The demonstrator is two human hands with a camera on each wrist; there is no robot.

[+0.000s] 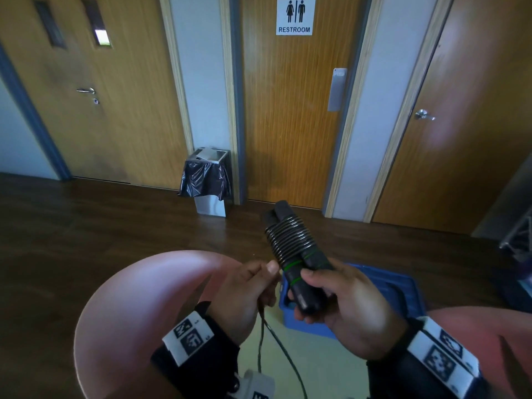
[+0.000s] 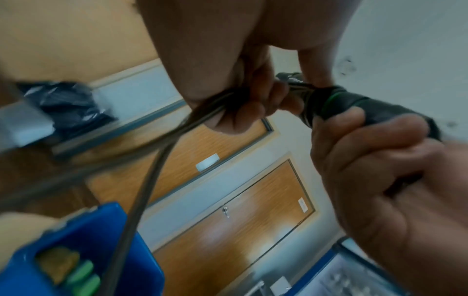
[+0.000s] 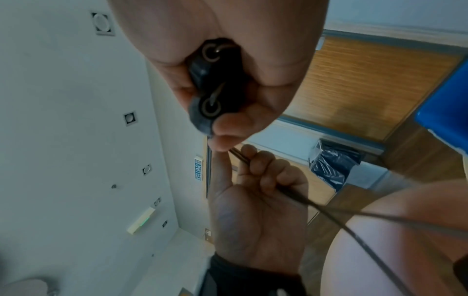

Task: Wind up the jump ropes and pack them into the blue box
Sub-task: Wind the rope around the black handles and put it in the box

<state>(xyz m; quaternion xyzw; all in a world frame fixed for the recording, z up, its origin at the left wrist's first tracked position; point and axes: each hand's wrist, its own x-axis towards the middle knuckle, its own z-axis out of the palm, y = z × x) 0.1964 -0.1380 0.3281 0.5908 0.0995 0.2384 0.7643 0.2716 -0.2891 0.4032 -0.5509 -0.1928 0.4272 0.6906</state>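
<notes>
My right hand (image 1: 331,295) grips two black jump rope handles (image 1: 299,260) held side by side, pointing up and away. Dark cord (image 1: 290,234) is wound in tight coils around their upper half, and thin green rings mark the handles. My left hand (image 1: 253,286) pinches the loose cord (image 1: 260,341) just left of the handles; the doubled cord hangs down from its fist. The blue box (image 1: 383,292) sits on the floor below my right hand, mostly hidden by it. In the right wrist view the handle ends (image 3: 210,84) show inside my right hand (image 3: 228,70).
A bin with a black liner (image 1: 207,182) stands against the wall between wooden doors (image 1: 293,125). Dark wood floor (image 1: 115,226) lies ahead. Pink-clothed knees (image 1: 138,312) fill the lower corners. A blue frame stands at the far right.
</notes>
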